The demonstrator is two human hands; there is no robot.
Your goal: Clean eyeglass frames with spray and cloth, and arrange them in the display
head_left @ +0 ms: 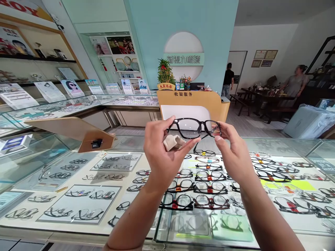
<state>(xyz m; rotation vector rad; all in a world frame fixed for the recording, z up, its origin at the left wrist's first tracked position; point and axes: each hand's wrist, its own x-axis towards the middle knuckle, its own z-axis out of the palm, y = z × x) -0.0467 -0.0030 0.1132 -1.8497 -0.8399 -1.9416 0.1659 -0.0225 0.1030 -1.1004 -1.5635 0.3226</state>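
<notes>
A pair of black-framed eyeglasses [201, 127] is held up between my two hands, above a glass display case. My left hand [159, 146] grips the left end of the frame, with a beige cloth [173, 142] tucked in its fingers. At the right end, my right hand [234, 150] pinches the rim between thumb and fingers. One temple arm hangs down behind the lenses. Rows of other eyeglasses [210, 187] lie in the case below my hands, many with small red or orange tags.
The glass display case [162, 226] spans the foreground. A wooden-backed mirror or stand [70, 130] leans on it at left. Beyond stand a wooden cashier counter [191, 101] and more cases. Two people [228, 80] are at the back right, near a dark table. A plastic-wrapped grey object [306, 120] stands right.
</notes>
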